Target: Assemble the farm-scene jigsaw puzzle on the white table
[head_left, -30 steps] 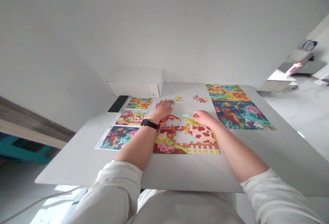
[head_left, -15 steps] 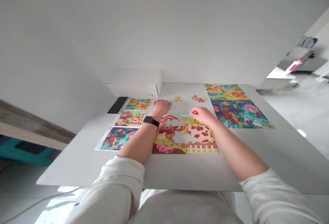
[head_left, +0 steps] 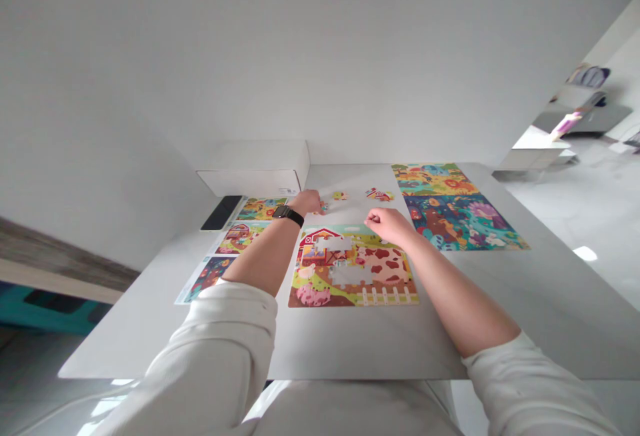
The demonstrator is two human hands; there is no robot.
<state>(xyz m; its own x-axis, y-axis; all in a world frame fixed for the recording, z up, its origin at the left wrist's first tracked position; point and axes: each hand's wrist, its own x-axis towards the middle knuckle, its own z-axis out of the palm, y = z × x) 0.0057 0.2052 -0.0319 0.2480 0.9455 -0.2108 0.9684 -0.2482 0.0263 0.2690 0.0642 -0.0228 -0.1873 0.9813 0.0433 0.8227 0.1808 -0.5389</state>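
My left hand (head_left: 308, 202), a dark watch on its wrist, reaches beyond the farm puzzle (head_left: 390, 263) with its fingers curled downward. A small puzzle piece (head_left: 323, 208) shows right beside those fingers; whatever lies under them is hidden. Over the puzzle's upper right edge hovers my right hand (head_left: 386, 222), loosely closed, with nothing visible in it. The farm scene has a red barn, a cow, a pig and a white fence, and gaps in its middle and by the barn let the table show through. Beyond it lie a yellow-green piece (head_left: 340, 195) and a red-and-white cluster of pieces (head_left: 379, 195).
Two colourful puzzle pictures (head_left: 463, 213) lie at the right. Several small picture cards (head_left: 239, 237) and a black phone (head_left: 221, 213) lie at the left, partly behind my left arm. A white box (head_left: 250, 181) stands against the wall at the back of the white table (head_left: 350, 343).
My left hand has drawn its fingers in and turned slightly near the small piece. My right hand keeps its closed shape over the puzzle. The whole view has shifted a little.
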